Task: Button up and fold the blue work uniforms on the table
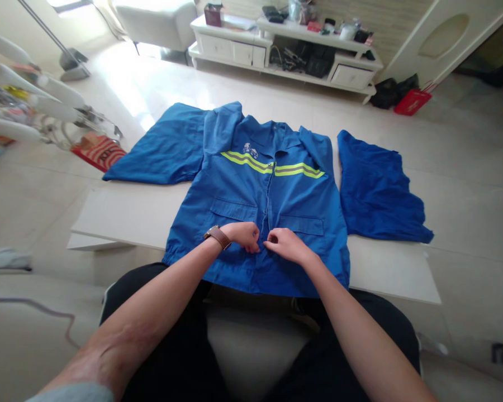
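A blue work jacket (pixel 235 190) with yellow-and-grey reflective stripes lies front up, its collar away from me and its hem near my lap. My left hand (pixel 243 235), with a brown watch on the wrist, is closed on the jacket's front edge below the pocket flaps. Just right of it, my right hand (pixel 285 244) pinches the other side of the front opening with thumb and finger. The bit of cloth between the fingertips is too small to make out clearly.
Folded blue cloth (pixel 163 148) lies left of the jacket, and a darker blue cloth (pixel 377 190) lies right. All rest on a low white table (pixel 121 215). Beyond stand a white cabinet (pixel 230 50) and a red bag (pixel 413 102). A white rack (pixel 46 106) is at left.
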`<state>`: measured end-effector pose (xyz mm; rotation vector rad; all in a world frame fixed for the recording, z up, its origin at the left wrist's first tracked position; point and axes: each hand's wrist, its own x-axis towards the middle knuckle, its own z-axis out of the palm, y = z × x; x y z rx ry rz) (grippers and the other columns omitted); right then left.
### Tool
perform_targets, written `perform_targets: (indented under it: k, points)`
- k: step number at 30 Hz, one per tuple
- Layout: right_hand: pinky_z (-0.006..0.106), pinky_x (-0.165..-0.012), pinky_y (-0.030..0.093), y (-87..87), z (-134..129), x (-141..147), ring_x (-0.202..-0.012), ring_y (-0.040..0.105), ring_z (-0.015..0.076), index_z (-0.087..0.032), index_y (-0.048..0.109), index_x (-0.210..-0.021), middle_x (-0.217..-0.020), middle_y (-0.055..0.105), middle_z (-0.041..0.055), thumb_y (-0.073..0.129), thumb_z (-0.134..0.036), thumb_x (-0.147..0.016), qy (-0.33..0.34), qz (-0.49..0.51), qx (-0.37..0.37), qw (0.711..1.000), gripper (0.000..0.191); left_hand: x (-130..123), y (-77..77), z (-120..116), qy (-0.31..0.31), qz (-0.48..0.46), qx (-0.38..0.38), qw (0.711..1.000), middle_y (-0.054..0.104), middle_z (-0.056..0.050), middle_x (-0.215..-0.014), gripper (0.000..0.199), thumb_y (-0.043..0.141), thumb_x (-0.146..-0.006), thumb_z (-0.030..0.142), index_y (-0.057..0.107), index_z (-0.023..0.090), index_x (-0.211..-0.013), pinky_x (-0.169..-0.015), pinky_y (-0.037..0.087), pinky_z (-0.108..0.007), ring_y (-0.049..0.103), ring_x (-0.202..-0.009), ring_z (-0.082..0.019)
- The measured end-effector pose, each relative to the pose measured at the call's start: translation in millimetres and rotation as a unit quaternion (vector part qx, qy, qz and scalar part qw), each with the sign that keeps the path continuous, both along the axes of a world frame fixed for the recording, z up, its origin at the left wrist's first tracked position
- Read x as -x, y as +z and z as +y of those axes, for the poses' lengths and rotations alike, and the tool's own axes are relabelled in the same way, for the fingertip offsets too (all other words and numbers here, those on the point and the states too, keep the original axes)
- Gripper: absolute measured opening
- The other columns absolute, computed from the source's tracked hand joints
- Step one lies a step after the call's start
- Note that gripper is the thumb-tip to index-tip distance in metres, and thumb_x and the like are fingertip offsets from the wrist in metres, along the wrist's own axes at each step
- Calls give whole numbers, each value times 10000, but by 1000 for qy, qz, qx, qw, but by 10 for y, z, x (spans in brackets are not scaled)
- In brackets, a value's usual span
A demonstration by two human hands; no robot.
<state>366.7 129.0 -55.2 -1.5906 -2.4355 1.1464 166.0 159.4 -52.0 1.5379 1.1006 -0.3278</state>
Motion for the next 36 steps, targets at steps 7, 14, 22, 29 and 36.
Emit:
perform_targets:
  k: [7, 14, 22, 29, 36]
  points:
    - [267, -760, 489, -122, -114, -205, -833, 636, 160, -188, 702, -1018, -936, 698, 29, 775, -268, -823, 14, 121, 52, 991, 223, 49, -162, -383, -148, 38, 133, 979, 740, -41, -709, 306, 839, -686, 451, 735, 164, -667, -680, 509, -280, 681, -721, -177]
    - [247, -685, 470, 44, -291, -400, -733, 615, 131, -229, 623, -1129, -921, 690, -15, 806, -330, -783, 13, 112, 87, 990, 404, -52, -172, -734, -215, 95, -47, 971, 750, -42, -737, 356, 889, -598, 494, 800, 178, -736, -698, 507, -295, 646, -682, -185]
    - [322, -722, 507, 120, -760, -456, -890, 742, 293, -215, 797, -850, -914, 783, 119, 857, -453, -729, 94, -255, 76, 959, 274, 69, 57, -577, -37, 22, -29, 999, 738, -31, -675, 209, 705, -795, 332, 715, 178, -653, -633, 501, -229, 683, -657, -153]
    - [325, -734, 522, 93, -867, -584, -937, 750, 303, -159, 817, -977, -1036, 790, 160, 854, -360, -715, 113, -273, 168, 940, 332, 472, 148, -414, -98, 235, -43, 966, 765, -75, -745, 251, 801, -695, 344, 670, 172, -565, -672, 528, -271, 698, -683, -198]
    - [328, -734, 472, 185, -363, -1531, -916, 694, 290, -201, 693, -991, -1006, 732, 119, 816, -543, -751, -142, -302, 30, 942, 436, 1528, 158, -158, 147, 411, -251, 864, 593, -242, -1405, 921, 868, -632, 359, 497, 155, -1450, -891, 537, -363, 677, -1154, -366]
